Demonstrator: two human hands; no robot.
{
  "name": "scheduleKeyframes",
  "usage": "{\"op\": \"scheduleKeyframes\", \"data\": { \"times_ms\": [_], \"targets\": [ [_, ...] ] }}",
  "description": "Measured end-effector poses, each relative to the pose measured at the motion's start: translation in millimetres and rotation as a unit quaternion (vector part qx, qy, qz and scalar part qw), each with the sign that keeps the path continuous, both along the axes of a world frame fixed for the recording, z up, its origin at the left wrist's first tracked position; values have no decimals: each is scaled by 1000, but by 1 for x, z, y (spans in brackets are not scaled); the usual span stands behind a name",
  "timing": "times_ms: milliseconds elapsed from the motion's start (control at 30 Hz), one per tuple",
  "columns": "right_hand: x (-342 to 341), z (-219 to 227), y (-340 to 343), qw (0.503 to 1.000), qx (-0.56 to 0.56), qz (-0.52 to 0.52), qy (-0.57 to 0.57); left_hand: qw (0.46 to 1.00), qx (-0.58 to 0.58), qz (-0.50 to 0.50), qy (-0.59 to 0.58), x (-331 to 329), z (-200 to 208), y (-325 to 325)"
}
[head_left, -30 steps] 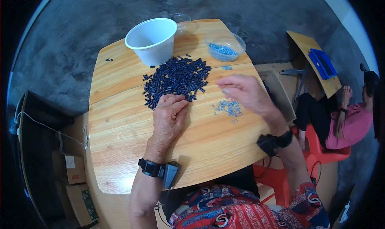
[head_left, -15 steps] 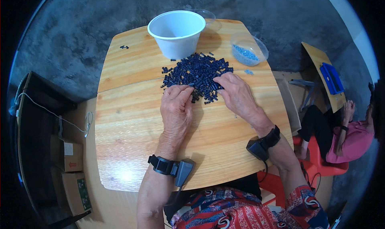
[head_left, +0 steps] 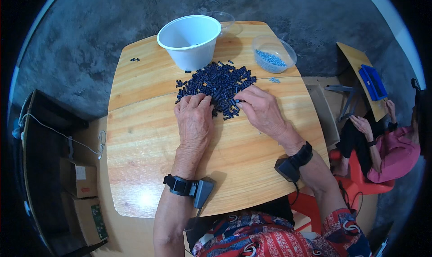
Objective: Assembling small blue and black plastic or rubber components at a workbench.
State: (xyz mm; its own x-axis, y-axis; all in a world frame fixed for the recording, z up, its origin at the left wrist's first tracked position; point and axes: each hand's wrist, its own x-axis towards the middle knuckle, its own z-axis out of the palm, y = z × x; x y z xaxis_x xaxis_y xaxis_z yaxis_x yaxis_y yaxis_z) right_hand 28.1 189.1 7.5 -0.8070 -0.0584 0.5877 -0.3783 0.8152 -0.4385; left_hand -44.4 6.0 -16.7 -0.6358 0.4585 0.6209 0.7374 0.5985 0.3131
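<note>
Open room first: bare wood on the table (head_left: 144, 158) from our left hand (head_left: 194, 120) out to the left edge, plus a clear strip between our forearms to the near edge. Far side's tighter: white tub (head_left: 189, 54) right behind the pile of small black parts (head_left: 220, 81), clear bowl (head_left: 290, 57) of bluish screws near the right edge. Few loose screws (head_left: 274, 80) just this side of the bowl. Pile sits mid-table, well in from both side edges.

Left: fingers curled at the pile's near-left side; can't tell if they've got hold of anything. Right hand (head_left: 261, 108): thumb and forefinger pinched at the pile's near-right side, small dark piece (head_left: 237, 101) at the tips.

Vs one second ago: our right hand was off over the silver screws, now it's at the pile; left hasn't left its side. Seated co-worker's (head_left: 396, 153) hands were together, now apart.
</note>
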Motion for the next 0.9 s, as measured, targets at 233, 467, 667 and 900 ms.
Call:
{"op": "scheduleKeyframes", "data": {
  "times_ms": [233, 467, 667, 900],
  "targets": [
    [18, 19, -10, 987, -132, -12, -90, 1000, -23, -11, 0, -6, 17, 14],
    [33, 9, 0, 989, -122, -12, -87, 997, -54, 17, -46, -7, 13, 26],
    [33, 0, 10, 995, -90, -12, -51, 997, 18, -23, -75, -17, 4, 24],
    [31, 5, 15, 994, -84, 14, -64, 991, 95, -52, -77, -23, 5, 18]
  ]
}}
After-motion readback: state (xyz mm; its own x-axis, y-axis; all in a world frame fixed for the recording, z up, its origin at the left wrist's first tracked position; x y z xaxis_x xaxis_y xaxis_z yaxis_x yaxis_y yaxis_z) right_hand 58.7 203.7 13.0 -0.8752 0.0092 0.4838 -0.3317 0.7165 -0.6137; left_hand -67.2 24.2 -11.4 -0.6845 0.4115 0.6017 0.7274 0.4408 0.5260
